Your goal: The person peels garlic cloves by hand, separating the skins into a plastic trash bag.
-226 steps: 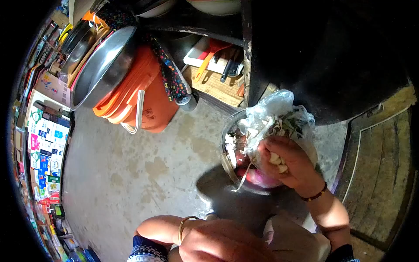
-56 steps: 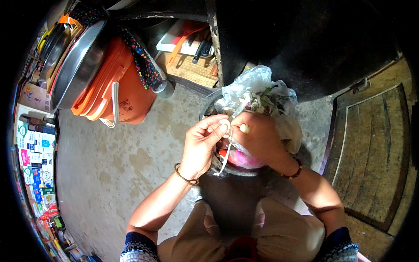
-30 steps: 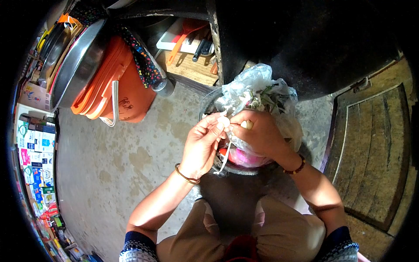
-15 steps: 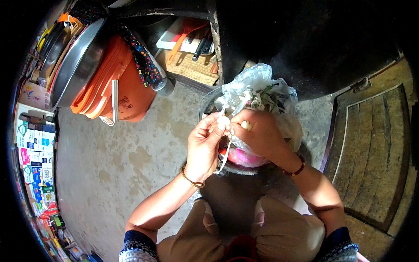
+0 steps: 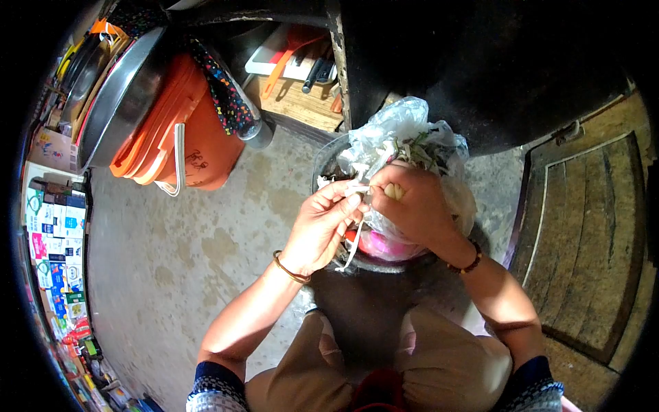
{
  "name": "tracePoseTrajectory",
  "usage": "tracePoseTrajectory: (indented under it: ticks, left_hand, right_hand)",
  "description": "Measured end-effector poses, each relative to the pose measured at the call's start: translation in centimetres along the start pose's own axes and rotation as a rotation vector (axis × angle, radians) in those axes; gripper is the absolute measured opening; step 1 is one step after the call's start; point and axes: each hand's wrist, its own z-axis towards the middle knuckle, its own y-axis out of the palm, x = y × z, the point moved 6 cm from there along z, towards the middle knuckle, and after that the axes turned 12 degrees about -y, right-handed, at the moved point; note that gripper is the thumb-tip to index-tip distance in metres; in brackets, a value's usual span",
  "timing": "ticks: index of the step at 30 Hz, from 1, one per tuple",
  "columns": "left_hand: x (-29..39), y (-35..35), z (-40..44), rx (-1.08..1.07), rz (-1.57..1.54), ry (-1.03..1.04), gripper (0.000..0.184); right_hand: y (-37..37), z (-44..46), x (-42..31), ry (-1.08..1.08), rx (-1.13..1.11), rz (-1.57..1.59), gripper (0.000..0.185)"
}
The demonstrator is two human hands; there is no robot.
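Note:
My left hand (image 5: 322,223) pinches a small pale clove (image 5: 355,187), which looks like garlic, between thumb and fingers. Close beside it on the right, my right hand (image 5: 410,206) is curled around several pale peeled cloves (image 5: 393,191), and its fingertips meet the clove in my left hand. Both hands are above a round bin (image 5: 329,154) lined with a clear plastic bag (image 5: 405,115). Inside the bag lie pale peelings and green scraps (image 5: 427,152). A pink and red item (image 5: 384,246) shows through the plastic below my hands.
An orange bucket (image 5: 209,147) and a large metal basin (image 5: 123,96) stand at the upper left. Behind is a wooden shelf (image 5: 295,103) with a white tray (image 5: 261,63) and an orange utensil (image 5: 278,75). A wooden panel (image 5: 583,240) is at the right.
Earlier, my right hand alone was over the bin holding cloves, with my left near my lap. Now both hands meet above the bin. Lately the clove in my left hand has tilted and the fingers have shifted slightly.

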Motion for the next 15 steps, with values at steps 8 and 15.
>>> tracePoseTrajectory:
  ticks: [8,15]
  left_hand:
    - [-0.4,-0.7,0.3,0.053,-0.297,-0.086,0.019]
    - [-1.0,-0.6,0.0,0.092,-0.351,-0.075,0.016]
  right_hand:
    - [0.1,-0.4,1.3,0.104,0.038,0.03,0.009]
    - [1.0,0.0,-1.4,-0.071,-0.063,-0.163,0.016]
